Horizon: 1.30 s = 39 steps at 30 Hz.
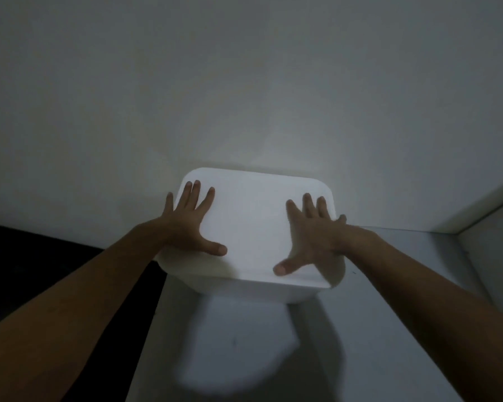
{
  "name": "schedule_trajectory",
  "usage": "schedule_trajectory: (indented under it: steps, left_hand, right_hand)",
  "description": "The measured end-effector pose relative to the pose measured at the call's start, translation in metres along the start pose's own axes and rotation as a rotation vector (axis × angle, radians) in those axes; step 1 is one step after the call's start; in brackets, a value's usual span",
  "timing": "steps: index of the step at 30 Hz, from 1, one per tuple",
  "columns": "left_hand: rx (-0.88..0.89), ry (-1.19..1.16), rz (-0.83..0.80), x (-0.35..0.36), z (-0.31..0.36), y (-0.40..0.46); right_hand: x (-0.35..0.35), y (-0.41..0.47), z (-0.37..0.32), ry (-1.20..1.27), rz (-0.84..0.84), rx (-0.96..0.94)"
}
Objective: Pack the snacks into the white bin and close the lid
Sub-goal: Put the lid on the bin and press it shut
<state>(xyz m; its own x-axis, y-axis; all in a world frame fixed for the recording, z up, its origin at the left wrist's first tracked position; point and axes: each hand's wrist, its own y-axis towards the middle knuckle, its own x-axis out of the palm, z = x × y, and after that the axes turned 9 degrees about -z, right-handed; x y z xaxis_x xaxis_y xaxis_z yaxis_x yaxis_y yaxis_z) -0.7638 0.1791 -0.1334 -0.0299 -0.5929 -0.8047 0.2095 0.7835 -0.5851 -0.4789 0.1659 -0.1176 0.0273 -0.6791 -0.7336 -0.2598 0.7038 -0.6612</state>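
The white bin (244, 291) stands on a pale surface against the wall, with its white lid (253, 224) lying flat on top. My left hand (190, 224) rests palm down on the lid's left part, fingers spread. My right hand (311, 236) lies palm down on the lid's right part, fingers spread, the little finger over the right edge. No snacks show; the lid hides the bin's inside.
A plain wall (244, 82) rises right behind the bin. The pale tabletop (389, 314) runs toward me, with a raised white ledge (476, 210) at the right. Left of the table lies a dark area (41, 256). The scene is dim.
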Motion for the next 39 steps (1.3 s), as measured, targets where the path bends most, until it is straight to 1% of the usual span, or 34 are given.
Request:
schedule_trajectory:
  steps: [2, 4, 11, 16, 20, 23, 24, 25, 28, 29, 31, 33, 35, 38, 39]
  left_hand:
    - [0.028, 0.032, -0.036, 0.003, 0.004, -0.003]
    - [0.037, 0.049, -0.085, 0.002, 0.009, -0.006]
    - [-0.015, 0.026, -0.142, -0.002, 0.029, -0.009]
    - [0.047, 0.029, -0.125, 0.012, 0.042, -0.024]
    - [0.076, 0.051, 0.007, 0.027, 0.042, -0.024]
    - [0.066, 0.051, 0.037, 0.029, 0.042, -0.019]
    - [0.05, 0.05, 0.072, 0.032, 0.044, -0.019]
    - [0.035, 0.036, 0.139, 0.038, 0.046, -0.018]
    - [0.015, 0.008, 0.454, 0.059, 0.059, -0.018]
    - [0.012, 0.013, 0.532, 0.063, 0.062, -0.017]
    - [0.005, -0.007, 0.625, 0.065, 0.064, -0.016]
    - [-0.013, -0.039, 0.665, 0.063, 0.064, -0.016]
    - [-0.009, -0.091, 0.656, 0.061, 0.063, -0.017]
    - [0.039, -0.273, 0.604, 0.053, 0.045, -0.015]
    - [0.022, -0.28, 0.616, 0.052, 0.038, -0.014]
  right_hand:
    - [0.012, -0.002, -0.004, -0.006, -0.038, -0.045]
    - [0.017, 0.0, -0.003, -0.013, -0.053, -0.052]
    - [0.024, -0.003, -0.008, 0.019, 0.017, -0.047]
    - [0.034, -0.021, -0.018, -0.028, 0.064, -0.027]
    - [0.044, -0.018, -0.016, -0.049, 0.14, -0.003]
    - [0.046, -0.016, -0.017, -0.096, 0.199, 0.017]
    - [0.049, -0.016, -0.016, -0.117, 0.233, 0.013]
    - [0.053, -0.017, -0.016, -0.135, 0.269, 0.007]
    - [0.065, -0.024, -0.017, -0.184, 0.349, 0.006]
    - [0.068, -0.025, -0.019, -0.193, 0.376, 0.015]
    - [0.071, -0.026, -0.023, -0.178, 0.426, 0.035]
    - [0.069, -0.025, -0.024, -0.141, 0.465, 0.038]
    - [0.068, -0.025, -0.023, -0.109, 0.482, 0.044]
    - [0.069, -0.023, -0.02, 0.039, 0.52, 0.142]
    - [0.069, -0.023, -0.02, 0.108, 0.533, 0.185]
